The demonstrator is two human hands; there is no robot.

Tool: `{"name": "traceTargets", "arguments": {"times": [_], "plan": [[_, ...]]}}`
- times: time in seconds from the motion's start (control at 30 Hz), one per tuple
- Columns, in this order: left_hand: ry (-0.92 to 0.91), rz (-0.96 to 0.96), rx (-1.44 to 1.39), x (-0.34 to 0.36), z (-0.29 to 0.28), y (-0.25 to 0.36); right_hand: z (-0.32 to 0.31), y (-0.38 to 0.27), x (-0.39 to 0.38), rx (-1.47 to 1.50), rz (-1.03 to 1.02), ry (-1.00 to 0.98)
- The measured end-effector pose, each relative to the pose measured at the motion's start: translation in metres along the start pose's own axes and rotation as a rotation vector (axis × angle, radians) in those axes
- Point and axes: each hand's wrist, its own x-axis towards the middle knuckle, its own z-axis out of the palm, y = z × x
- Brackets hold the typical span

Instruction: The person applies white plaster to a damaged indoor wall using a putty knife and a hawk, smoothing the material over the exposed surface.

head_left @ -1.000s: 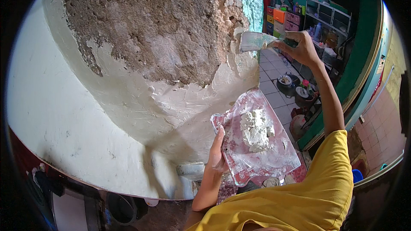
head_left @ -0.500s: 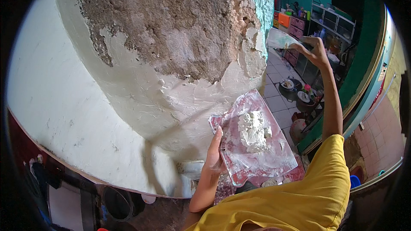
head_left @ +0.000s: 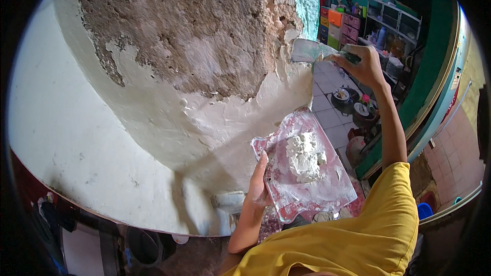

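Observation:
My right hand (head_left: 364,65) grips the handle of a putty knife (head_left: 310,51), whose broad, paste-smeared blade lies against the right-hand corner of the wall. My left hand (head_left: 259,181) holds a reddish, white-smeared board (head_left: 321,192) by its left edge, thumb on top. A lump of white putty (head_left: 305,157) sits in the middle of that board. In front of me, the wall's bare, rough brown patch (head_left: 194,25) is bordered below and on the left by smeared pale plaster (head_left: 169,117). Turquoise paint (head_left: 305,0) covers the wall's upper right edge.
Beyond the corner, pots and dishes (head_left: 347,97) stand on a tiled floor (head_left: 327,120). Coloured drawers (head_left: 335,18) and a metal rack (head_left: 394,18) are farther back. A green door frame (head_left: 434,92) rises at right. Below the curved white ledge (head_left: 102,158) is a black bucket (head_left: 144,246).
My right hand has moved left, bringing the putty knife from beside the wall onto its corner. The view has shifted slightly; my left hand still holds the board.

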Motion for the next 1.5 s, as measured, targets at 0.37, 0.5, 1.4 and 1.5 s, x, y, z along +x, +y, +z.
{"name": "traceTargets", "arguments": {"times": [0.37, 0.5, 1.4, 1.5], "plan": [[0.016, -0.004, -0.004, 0.000, 0.002, -0.001, -0.017, 0.047, -0.041, 0.002, -0.034, 0.266], [-0.153, -0.031, -0.139, 0.003, -0.008, -0.002, -0.014, -0.003, -0.017, 0.097, -0.041, 0.058], [0.022, 0.029, 0.060, 0.002, 0.005, -0.002, 0.065, 0.026, -0.008, 0.412, 0.112, 0.138], [-0.047, 0.041, 0.029, 0.002, -0.007, -0.004, 0.050, 0.034, -0.017, 0.273, 0.094, 0.172]]}}
